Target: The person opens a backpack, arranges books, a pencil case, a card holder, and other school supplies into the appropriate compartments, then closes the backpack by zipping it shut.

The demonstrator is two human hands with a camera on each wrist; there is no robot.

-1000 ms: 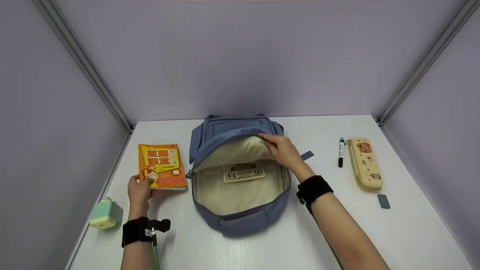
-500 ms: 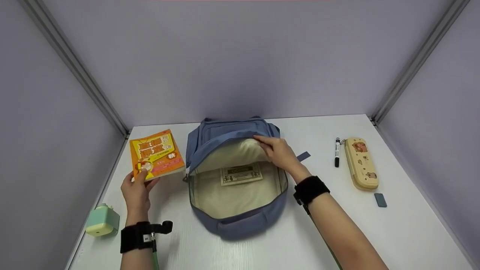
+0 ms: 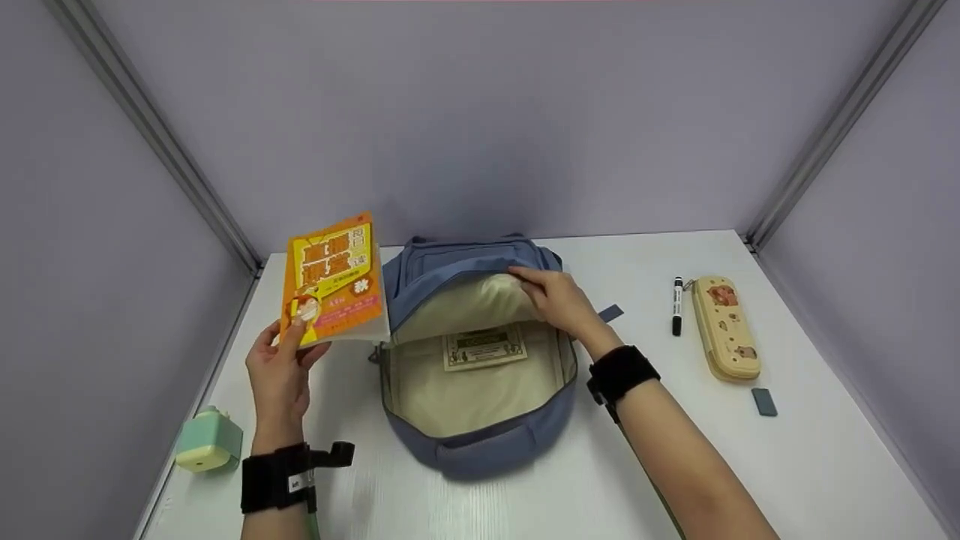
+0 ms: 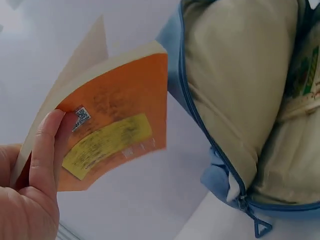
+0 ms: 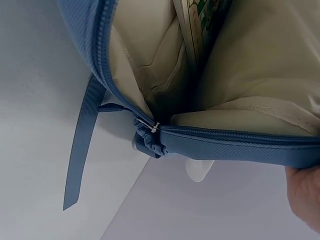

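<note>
A thick orange and yellow book (image 3: 334, 281) is held up off the table in my left hand (image 3: 281, 371), thumb on the front cover and fingers behind. In the left wrist view the back cover (image 4: 120, 100) of the book faces the camera and its pages spread slightly. Beside it lies a blue backpack (image 3: 480, 454), unzipped and gaping, with cream lining. My right hand (image 3: 559, 304) grips the edge of its raised flap; in the right wrist view only part of that hand (image 5: 305, 195) shows. A printed book or booklet (image 3: 485, 349) lies inside the backpack, partly hidden by the flap.
On the right of the white table (image 3: 600, 480) are a black-and-white marker (image 3: 677, 306), a yellow pencil case (image 3: 726, 328) and a small dark blue-grey block (image 3: 764, 402). A green and yellow box-shaped thing (image 3: 209, 440) stands at the left edge. Grey panels (image 3: 480, 112) enclose the table.
My left hand has lifted the book from the table, raised it and moved it slightly right, so it now overlaps the backpack's left edge. The right hand still holds the flap.
</note>
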